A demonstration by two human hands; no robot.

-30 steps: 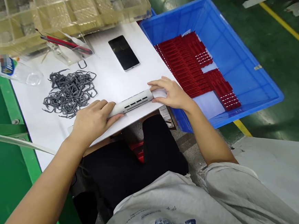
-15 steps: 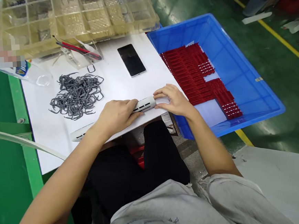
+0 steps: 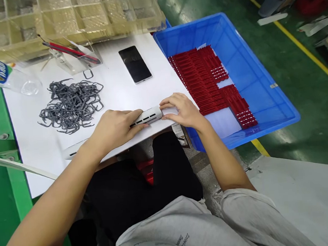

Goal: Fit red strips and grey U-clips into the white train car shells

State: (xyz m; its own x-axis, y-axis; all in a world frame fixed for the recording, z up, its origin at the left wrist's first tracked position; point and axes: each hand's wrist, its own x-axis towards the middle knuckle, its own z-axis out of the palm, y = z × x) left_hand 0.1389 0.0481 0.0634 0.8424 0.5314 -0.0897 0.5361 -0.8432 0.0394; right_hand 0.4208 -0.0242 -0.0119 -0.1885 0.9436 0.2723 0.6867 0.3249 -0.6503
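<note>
Where slotted bar lies | white board | green bench | green floor

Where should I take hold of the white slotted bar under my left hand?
Take the white slotted bar from above, on the stretch showing between your left hand and right hand. It lies lengthwise on the white sheet, and its rounded top lets fingers wrap over it. Its far end is also free.

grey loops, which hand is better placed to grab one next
Left, probably: the left hand lies on the white slotted bar near the grey loops; the right hand, at the bar's far end, is farther.
</note>
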